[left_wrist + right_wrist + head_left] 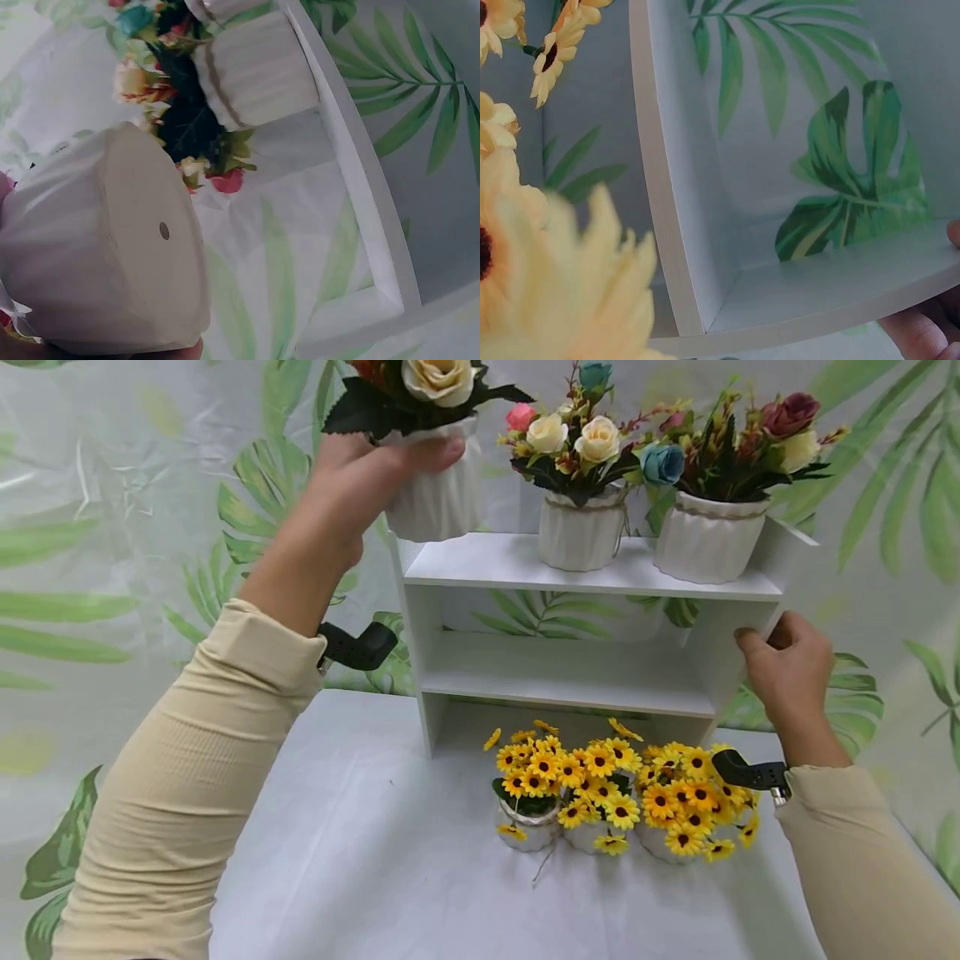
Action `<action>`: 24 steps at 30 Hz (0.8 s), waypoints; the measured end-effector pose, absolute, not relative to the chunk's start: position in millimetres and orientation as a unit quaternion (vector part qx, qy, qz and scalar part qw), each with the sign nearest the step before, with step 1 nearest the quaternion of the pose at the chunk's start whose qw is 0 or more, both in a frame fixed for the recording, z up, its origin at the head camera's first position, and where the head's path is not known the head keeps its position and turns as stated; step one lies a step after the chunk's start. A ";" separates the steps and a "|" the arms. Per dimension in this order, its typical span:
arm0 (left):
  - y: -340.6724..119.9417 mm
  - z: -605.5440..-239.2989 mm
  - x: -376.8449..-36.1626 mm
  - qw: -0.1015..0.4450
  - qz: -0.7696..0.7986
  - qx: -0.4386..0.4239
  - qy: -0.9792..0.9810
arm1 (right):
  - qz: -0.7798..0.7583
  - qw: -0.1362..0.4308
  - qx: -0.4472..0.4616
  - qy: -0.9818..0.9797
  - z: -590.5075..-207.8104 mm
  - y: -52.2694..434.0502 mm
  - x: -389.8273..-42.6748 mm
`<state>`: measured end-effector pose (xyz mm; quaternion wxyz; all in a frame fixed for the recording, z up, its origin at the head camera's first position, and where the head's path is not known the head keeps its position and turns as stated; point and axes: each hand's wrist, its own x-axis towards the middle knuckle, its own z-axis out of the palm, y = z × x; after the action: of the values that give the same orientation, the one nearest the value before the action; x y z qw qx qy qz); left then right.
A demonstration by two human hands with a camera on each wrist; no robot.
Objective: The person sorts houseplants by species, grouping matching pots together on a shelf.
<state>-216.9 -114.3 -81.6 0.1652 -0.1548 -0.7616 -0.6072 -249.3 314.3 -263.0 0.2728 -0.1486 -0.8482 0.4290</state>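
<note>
Left hand (360, 485) round a white rose pot (438, 497) — right hand (787, 672) gripping the shelf's (592, 578) side — no legible writing.

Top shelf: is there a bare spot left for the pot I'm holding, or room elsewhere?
The top shelf is bare at its left end, beside the middle rose pot; its right half is full. The middle shelf is bare. In front of the unit three sunflower pots crowd together; the table left of them is bare.

White shelf unit (517, 564) sits on a white table (360, 860). Two white pots of roses (583, 531) (708, 539) on its top board, three little sunflower pots (528, 827) (bunched together) on the table in front.
</note>
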 end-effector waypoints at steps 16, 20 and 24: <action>-72.0 -96.0 -265.6 0.161 -0.565 -0.037 -0.809 | 0.426 0.264 -0.154 -0.851 -263.1 316.3 -250.4; -70.4 -104.5 -274.1 0.153 -0.569 -0.016 -0.808 | 0.424 0.264 -0.147 -0.854 -262.2 315.8 -250.4; -68.3 -110.8 -282.4 0.141 -0.587 0.015 -0.797 | 0.423 0.268 -0.145 -0.853 -262.8 315.8 -249.2</action>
<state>-282.4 -68.3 -110.8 0.1415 0.0147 -0.7972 -0.5867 -249.2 315.8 -262.8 0.2678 -0.1449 -0.8533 0.4232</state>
